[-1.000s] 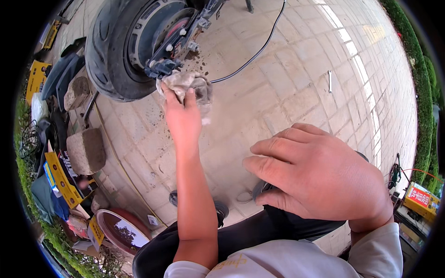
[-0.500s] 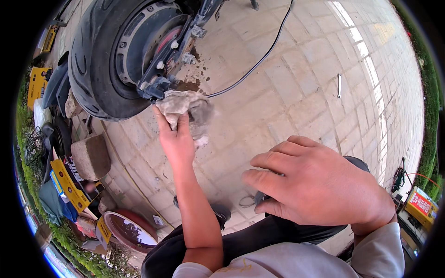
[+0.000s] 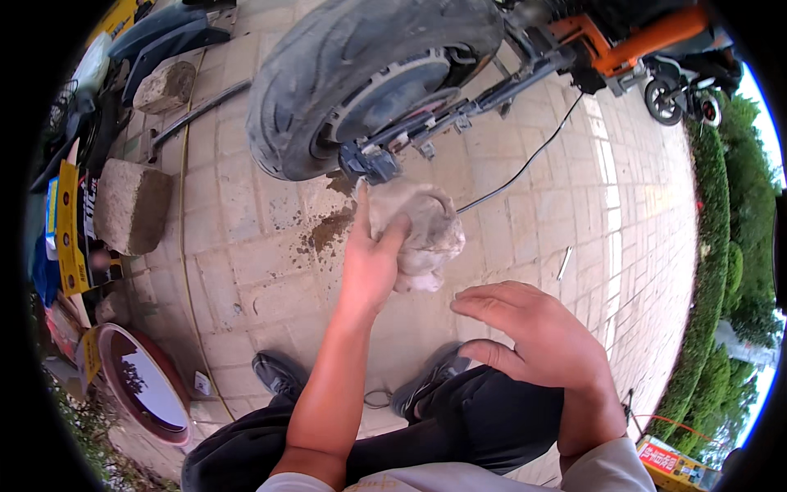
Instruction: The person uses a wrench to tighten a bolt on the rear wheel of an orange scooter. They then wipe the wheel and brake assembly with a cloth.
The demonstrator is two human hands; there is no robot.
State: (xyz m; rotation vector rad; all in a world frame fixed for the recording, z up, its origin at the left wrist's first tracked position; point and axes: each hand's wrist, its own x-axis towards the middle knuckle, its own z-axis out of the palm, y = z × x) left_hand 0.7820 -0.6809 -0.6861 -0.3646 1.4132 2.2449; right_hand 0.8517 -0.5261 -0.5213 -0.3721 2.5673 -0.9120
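Observation:
My left hand (image 3: 370, 264) grips a dirty, crumpled greyish rag (image 3: 428, 220) between thumb and fingers. It holds the rag just below the end of the swingarm (image 3: 370, 161), where a dark clamp-like fitting sits beside a black motorcycle-type wheel (image 3: 283, 111). Whether the rag touches the fitting I cannot tell. Over my knee hovers my right hand (image 3: 537, 334), with nothing in it and its thumb apart from the fingers. A black cable (image 3: 525, 168) runs from behind the rag up to the vehicle's orange frame (image 3: 648, 41).
Dark wet stains (image 3: 329, 230) mark the paving under the wheel. To the right lies a wrench (image 3: 565, 262). A stone block (image 3: 134, 207), a metal bar (image 3: 201, 119) and a red-brown basin (image 3: 115, 344) of liquid stand left. A parked scooter (image 3: 666, 100) is far right.
The view has swung, showing more of the vehicle, including its orange frame. My left hand still grips the rag near the swingarm end. My right hand appears lower and farther from the camera.

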